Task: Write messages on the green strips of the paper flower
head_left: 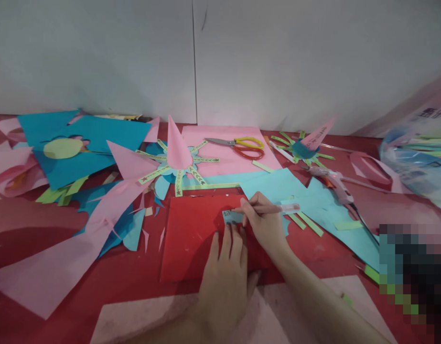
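Note:
My right hand (265, 222) is closed round a pen (274, 209), its tip at a small light-blue paper piece (232, 217) with dark marks at its left end. That piece lies on a red sheet (188, 239). My left hand (227, 272) lies flat, fingers slightly apart, its fingertips at the lower edge of the blue piece. Behind the red sheet stands a pink paper cone (177, 148) on a scalloped blue base, with marked green strips (154, 175) spreading outward.
Yellow-and-red-handled scissors (242, 145) lie on pink paper (220, 167). At the right are a smaller cone piece (317, 138), a glue gun (333, 181) and a plastic bag (417, 153). Blue sheets (123, 136) and pink scraps cover the left. A white wall (277, 62) stands behind.

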Motion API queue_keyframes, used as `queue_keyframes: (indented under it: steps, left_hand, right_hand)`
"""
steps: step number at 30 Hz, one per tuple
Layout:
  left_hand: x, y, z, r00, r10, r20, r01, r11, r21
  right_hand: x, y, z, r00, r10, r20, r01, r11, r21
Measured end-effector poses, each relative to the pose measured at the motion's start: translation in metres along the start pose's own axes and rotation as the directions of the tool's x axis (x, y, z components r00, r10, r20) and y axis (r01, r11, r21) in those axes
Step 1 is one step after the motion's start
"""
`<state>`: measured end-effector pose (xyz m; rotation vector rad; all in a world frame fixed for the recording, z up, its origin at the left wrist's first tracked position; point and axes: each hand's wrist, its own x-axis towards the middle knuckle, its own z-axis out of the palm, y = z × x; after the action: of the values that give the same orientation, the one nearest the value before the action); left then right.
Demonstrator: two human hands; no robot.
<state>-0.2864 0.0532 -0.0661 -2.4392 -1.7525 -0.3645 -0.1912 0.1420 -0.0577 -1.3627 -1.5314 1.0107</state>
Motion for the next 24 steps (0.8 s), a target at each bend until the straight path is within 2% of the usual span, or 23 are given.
queue_keyframes:
  steps: [24]
  left_hand:
    - [-0.0001, -0.0005, 0.0017, 1.000, -0.006, -0.005, 0.006, 1.000, 0.001]
  right_hand:
    - [0.0009, 0.0016, -0.0002, 1.000, 0.009, -0.006, -0.009, 0.999, 0.040]
